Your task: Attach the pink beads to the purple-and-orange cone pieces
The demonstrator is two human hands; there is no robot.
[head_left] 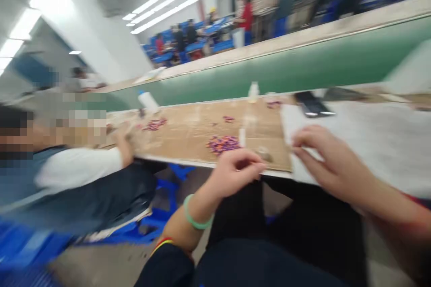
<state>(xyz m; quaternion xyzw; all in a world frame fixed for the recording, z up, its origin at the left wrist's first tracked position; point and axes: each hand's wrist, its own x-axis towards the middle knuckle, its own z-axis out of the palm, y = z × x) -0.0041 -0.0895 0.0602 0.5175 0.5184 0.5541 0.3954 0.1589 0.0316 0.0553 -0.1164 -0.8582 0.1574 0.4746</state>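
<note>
My left hand [234,172], with a green bangle on its wrist, hovers at the front edge of the cardboard sheet [188,141]. Its thumb and forefinger are pinched together; anything between them is too small to make out. Just beyond lies a heap of small purple and orange pieces [222,144], near a blurred round grey object [264,153]. Over the edge of the white sheet [380,139], my right hand [323,159] is also closed in a pinch, its contents unclear. The two hands are apart.
A co-worker [81,168] sits at the left, an arm on the table near another heap of pieces [155,124]. Behind stand a white bottle [148,102] and a small clear bottle [253,93]. A dark phone-like object [313,104] lies before the green belt [235,78].
</note>
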